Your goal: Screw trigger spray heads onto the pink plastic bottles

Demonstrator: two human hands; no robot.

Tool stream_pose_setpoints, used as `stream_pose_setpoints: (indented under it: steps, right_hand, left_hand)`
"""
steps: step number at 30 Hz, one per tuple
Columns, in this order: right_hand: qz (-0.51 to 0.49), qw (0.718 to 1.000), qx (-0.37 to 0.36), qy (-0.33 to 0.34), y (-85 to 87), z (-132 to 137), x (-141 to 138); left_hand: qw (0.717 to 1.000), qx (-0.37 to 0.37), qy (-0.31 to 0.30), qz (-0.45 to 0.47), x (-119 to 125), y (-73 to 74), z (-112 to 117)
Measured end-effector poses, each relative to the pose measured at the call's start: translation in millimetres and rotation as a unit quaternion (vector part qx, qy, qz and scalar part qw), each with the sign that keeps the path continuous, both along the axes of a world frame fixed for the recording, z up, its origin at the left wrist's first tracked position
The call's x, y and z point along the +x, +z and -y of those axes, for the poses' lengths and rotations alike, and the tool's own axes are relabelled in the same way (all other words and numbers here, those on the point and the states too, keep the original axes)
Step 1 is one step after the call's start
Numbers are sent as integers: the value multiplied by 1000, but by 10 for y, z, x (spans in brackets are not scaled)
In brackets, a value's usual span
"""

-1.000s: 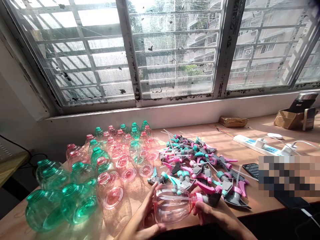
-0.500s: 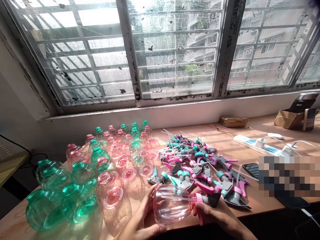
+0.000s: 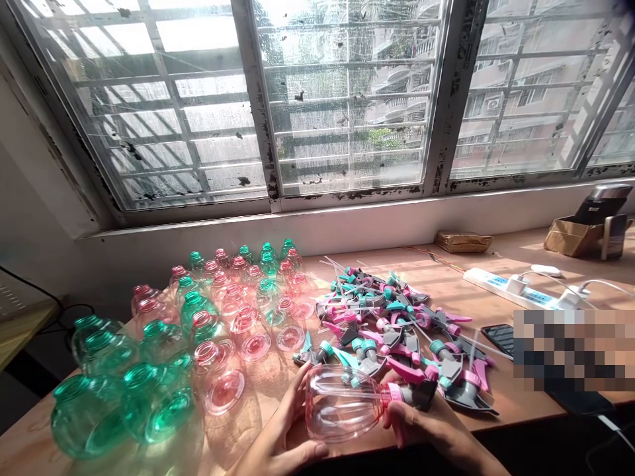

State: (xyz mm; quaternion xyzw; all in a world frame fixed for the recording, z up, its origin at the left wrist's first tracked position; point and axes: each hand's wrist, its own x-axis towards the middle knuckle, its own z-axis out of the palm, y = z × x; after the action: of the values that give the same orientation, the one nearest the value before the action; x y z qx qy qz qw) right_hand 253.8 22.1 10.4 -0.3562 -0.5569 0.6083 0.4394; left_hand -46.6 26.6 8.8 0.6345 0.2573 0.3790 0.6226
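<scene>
left hand (image 3: 280, 433) wrapped round the base end of a clear pink bottle (image 3: 342, 420), thumb low and apart from the fingers, which curve up along the base. right hand (image 3: 417, 426) pinching the pink collar (image 3: 395, 393) of a spray head (image 3: 419, 398) at the neck, thumb on the near side (other fingers partly hidden, can't tell their spread). bottle lies sideways in both hands at the front edge of the table (image 3: 278, 390), neck to the right, thin tube (image 3: 347, 395) running inside. pile of loose spray heads (image 3: 391, 307) just behind, pink, teal and grey mixed. uncapped green and pink bottles (image 3: 245, 327) stand upright to the left. phone (image 3: 497, 337) and white power strip (image 3: 510, 289) over right, window (image 3: 347, 106) behind.
</scene>
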Motion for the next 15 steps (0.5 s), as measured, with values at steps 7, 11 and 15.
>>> stream_pose_setpoints:
  steps: [7, 11, 15]
  right_hand:
    - [42, 999, -7, 10, 40, 6, 19]
    - [64, 998, 6, 10, 61, 7, 25]
    - [62, 998, -8, 7, 71, 11, 21]
  left_hand:
    - [1000, 0, -1, -16, 18, 59, 9]
    - [999, -41, 12, -9, 16, 119, 56]
    - [998, -56, 9, -8, 27, 178, 97]
